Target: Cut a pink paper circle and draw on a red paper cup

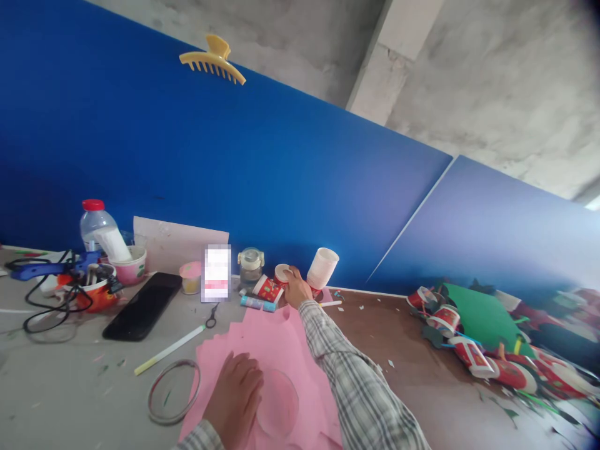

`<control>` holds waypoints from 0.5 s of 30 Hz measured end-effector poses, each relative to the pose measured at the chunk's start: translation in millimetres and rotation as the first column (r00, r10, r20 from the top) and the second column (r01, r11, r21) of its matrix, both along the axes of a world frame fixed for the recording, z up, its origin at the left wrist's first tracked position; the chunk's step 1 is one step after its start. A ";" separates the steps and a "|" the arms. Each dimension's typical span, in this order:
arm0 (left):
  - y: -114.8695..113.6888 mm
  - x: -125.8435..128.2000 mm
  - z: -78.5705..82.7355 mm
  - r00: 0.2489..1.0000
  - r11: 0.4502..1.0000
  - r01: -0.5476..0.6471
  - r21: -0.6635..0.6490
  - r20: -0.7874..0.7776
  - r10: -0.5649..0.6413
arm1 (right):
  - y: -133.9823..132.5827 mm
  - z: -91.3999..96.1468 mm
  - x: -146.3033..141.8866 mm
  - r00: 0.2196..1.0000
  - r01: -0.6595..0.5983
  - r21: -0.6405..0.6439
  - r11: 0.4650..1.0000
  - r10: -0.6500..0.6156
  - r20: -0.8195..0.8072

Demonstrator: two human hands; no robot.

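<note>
A pink paper sheet [276, 340] lies on the table in front of me. My left hand [234, 397] rests on it with fingers curled beside a clear round disc [277, 403]. My right hand [296, 287] reaches far across the table in a plaid sleeve, its fingers wrapped on a red paper cup [283, 274] lying near the blue wall. Another red cup [267, 289] lies just left of it. A white cup [322, 267] stands tilted just right of the hand.
A black phone [143, 306], scissors [212, 315], a white stick [169, 351] and a wire ring [173, 392] lie to the left. A bottle [100, 231], bowls and a blue glue gun [44, 269] crowd the far left. Red cups and green paper [482, 315] pile up at right.
</note>
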State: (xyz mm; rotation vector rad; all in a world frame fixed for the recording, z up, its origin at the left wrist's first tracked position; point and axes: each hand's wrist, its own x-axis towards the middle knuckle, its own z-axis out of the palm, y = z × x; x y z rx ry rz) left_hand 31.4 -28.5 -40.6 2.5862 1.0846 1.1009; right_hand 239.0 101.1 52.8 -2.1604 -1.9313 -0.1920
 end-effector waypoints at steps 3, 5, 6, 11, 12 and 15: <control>-0.4 0.1 2.9 1.000 1.000 -0.006 -0.005 0.024 0.007 | -1.3 25.2 13.0 0.997 0.023 0.052 0.998 -0.027 0.074; -1.0 1.2 5.1 0.999 1.000 -0.013 -0.001 0.036 0.013 | -1.9 47.1 33.6 0.990 0.072 0.085 0.994 -0.082 0.117; -1.4 1.9 6.0 0.999 1.000 -0.020 0.004 0.042 0.020 | -1.5 57.5 45.8 0.984 0.106 0.087 0.991 -0.117 0.134; -1.2 4.4 6.0 0.997 0.999 -0.044 0.027 0.063 0.042 | 5.3 84.4 92.0 0.965 0.188 -0.017 0.982 -0.182 0.188; -1.0 4.5 5.3 0.997 0.999 -0.039 0.029 0.062 0.038 | 7.2 85.4 95.7 0.967 0.183 -0.029 0.983 -0.175 0.184; -0.5 3.7 4.3 0.998 0.999 -0.032 0.025 0.059 0.031 | 12.4 90.9 100.7 0.981 0.152 -0.021 0.988 -0.149 0.127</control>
